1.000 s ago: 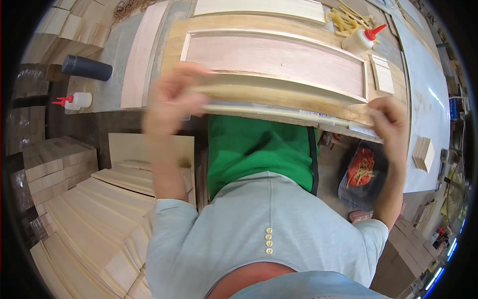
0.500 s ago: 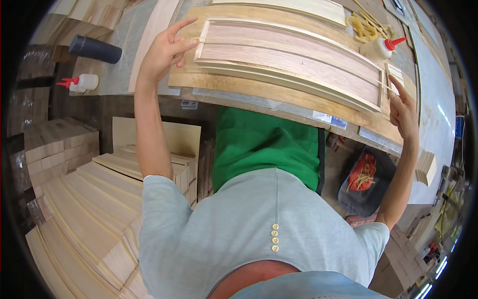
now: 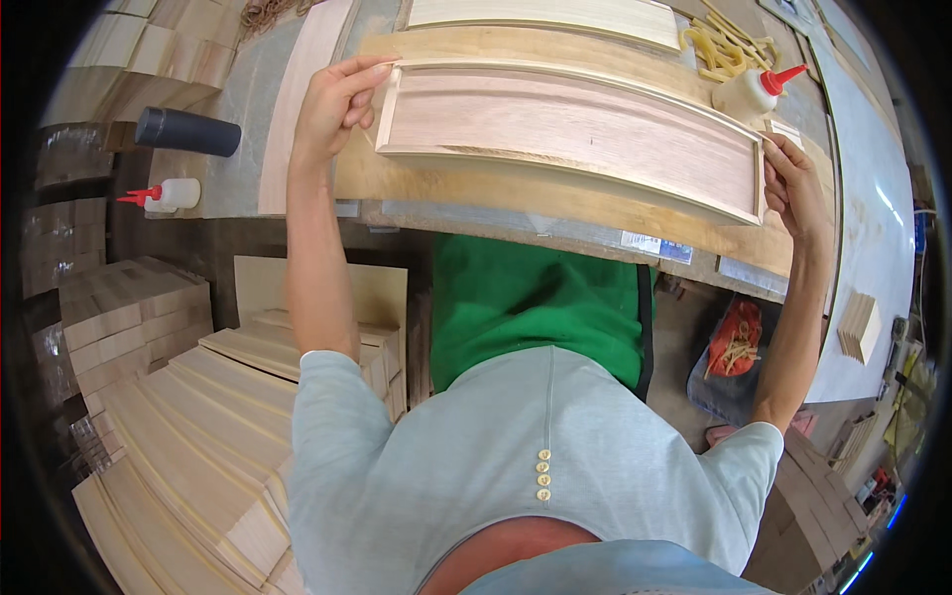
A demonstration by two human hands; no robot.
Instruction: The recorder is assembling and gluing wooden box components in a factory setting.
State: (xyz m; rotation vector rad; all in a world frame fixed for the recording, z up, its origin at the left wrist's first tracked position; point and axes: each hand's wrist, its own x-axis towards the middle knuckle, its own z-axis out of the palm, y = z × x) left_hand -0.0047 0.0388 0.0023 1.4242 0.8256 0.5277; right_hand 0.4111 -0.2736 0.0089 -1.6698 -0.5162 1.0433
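Observation:
A long, shallow tray-like wooden frame (image 3: 585, 188) with a pinkish wood bottom panel lies on a wider plywood board (image 3: 456, 183) on the bench. My left hand (image 3: 335, 101) is at its far left corner, thumb and index finger pinched together on a thin, pale rubber band. A short piece of this band (image 3: 367, 136) shows below the fingers, beside the frame's left end. At the far right corner, my right hand (image 3: 796, 188) has its fingers closed against the rim. Whatever band lies in those fingers is mostly hidden. How the band runs between the two hands is hard to make out.
A white glue bottle with red tip (image 3: 746, 96) stands past the frame's right part, near yellow rubber bands (image 3: 719, 52). To the left are a dark cylinder (image 3: 188, 132) and another glue bottle (image 3: 177, 194). Stacked wooden pieces (image 3: 188, 416) fill the lower left.
Both hands, earlier held apart with a band stretched lengthwise over the frame's middle, have closed in onto its far corners. The stretched strand no longer crosses the panel.

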